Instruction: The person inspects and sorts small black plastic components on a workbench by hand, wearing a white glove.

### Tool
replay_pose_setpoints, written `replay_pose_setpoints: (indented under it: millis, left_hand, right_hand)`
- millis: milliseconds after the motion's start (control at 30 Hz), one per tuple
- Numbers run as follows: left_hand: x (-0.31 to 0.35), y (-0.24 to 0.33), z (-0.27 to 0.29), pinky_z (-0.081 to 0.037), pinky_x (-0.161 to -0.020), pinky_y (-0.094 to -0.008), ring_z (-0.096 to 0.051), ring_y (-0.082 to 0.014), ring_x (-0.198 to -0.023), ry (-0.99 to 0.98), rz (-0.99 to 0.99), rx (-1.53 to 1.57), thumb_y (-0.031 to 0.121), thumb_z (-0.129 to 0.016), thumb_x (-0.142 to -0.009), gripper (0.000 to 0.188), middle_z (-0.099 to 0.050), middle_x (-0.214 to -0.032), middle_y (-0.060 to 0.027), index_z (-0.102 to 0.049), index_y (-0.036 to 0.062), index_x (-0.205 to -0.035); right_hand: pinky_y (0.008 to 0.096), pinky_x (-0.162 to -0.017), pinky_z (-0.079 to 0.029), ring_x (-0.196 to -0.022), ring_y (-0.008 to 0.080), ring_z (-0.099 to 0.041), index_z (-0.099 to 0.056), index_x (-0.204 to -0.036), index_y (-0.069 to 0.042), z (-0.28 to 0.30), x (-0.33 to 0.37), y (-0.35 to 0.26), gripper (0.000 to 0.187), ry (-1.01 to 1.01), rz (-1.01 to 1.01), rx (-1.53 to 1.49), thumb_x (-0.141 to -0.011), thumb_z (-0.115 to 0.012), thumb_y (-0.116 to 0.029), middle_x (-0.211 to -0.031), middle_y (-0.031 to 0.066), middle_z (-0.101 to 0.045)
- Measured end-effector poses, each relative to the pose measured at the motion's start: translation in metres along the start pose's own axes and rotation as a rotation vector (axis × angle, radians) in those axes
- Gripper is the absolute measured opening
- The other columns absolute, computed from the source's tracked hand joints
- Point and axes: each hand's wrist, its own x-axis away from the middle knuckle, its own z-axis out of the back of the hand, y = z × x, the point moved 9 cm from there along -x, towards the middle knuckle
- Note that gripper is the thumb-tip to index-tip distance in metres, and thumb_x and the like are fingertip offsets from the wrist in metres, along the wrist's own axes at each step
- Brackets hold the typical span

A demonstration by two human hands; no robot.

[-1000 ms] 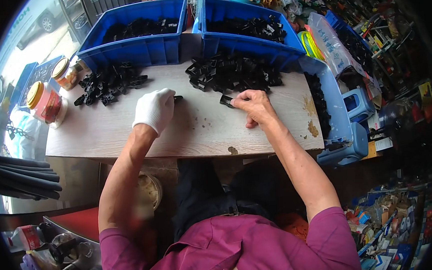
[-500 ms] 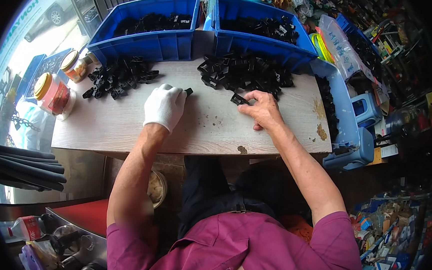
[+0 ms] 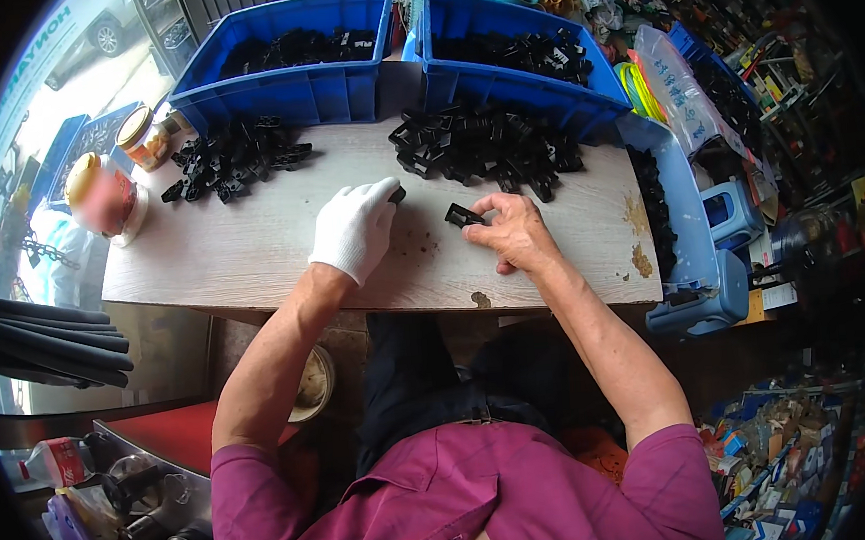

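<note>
While sorting at the bench, snapshot as follows:

Left hand: left hand (image 3: 355,230), in a white glove, palm down on the wooden table (image 3: 251,263); fingers curled shut over a small black part (image 3: 398,194), only its tip showing at the fingertips.
Right hand: right hand (image 3: 515,232), bare, fingers pinched together on a black plastic clip (image 3: 463,214), held just above the board.
Part location: clip between the two hands, near the table's middle, just in front of the right-hand pile of clips (image 3: 484,146).
Other stock: second pile (image 3: 234,158) at left rear; two blue bins (image 3: 284,80) behind, both with black parts inside.
Clutter: two jars (image 3: 106,192) at the left edge.
Technique: likely best to pinch the clip by its edges, keep it flat over the board, bring the gloved part straight in, avoid nudging the pile.
</note>
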Motion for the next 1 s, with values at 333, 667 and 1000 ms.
replay_pose_setpoints:
  millis: [333, 667, 1000]
  left_hand:
    - [-0.018, 0.072, -0.043, -0.056, -0.087, -0.0391, -0.066, -0.0310, -0.099, -0.171, -0.331, 0.162, 0.003, -0.067, -0.085, 0.027, -0.074, -0.107, -0.0077, -0.072, 0.0096, -0.112]
    - [-0.021, 0.065, -0.044, -0.056, -0.090, -0.0398, -0.068, -0.0324, -0.103, -0.075, -0.317, 0.264, 0.003, -0.067, -0.084, 0.028, -0.073, -0.111, -0.0090, -0.073, 0.0080, -0.111]
    - [-0.015, 0.079, -0.048, -0.054, -0.090, -0.0407, -0.067, -0.0324, -0.103, -0.168, -0.362, 0.165, 0.007, -0.066, -0.082, 0.029, -0.071, -0.110, -0.0083, -0.070, 0.0075, -0.111]
  right_hand:
    - [0.0278, -0.039, -0.049, -0.046, 0.0094, -0.052, -0.071, -0.111, -0.004, -0.001, 0.000, 0.003, 0.030, 0.013, 0.049, -0.067, -0.081, -0.074, -0.010, -0.057, -0.0008, -0.055]
    - [0.0261, -0.037, -0.043, -0.041, 0.0077, -0.046, -0.071, -0.113, -0.002, 0.000, 0.002, 0.001, 0.028, 0.036, 0.071, -0.142, -0.086, -0.073, -0.010, -0.054, -0.0017, -0.053]
    - [0.0270, -0.038, -0.049, -0.046, 0.0069, -0.047, -0.071, -0.115, -0.002, 0.001, 0.000, 0.006, 0.037, 0.017, 0.059, -0.111, -0.079, -0.066, 0.001, -0.055, -0.0039, -0.051]
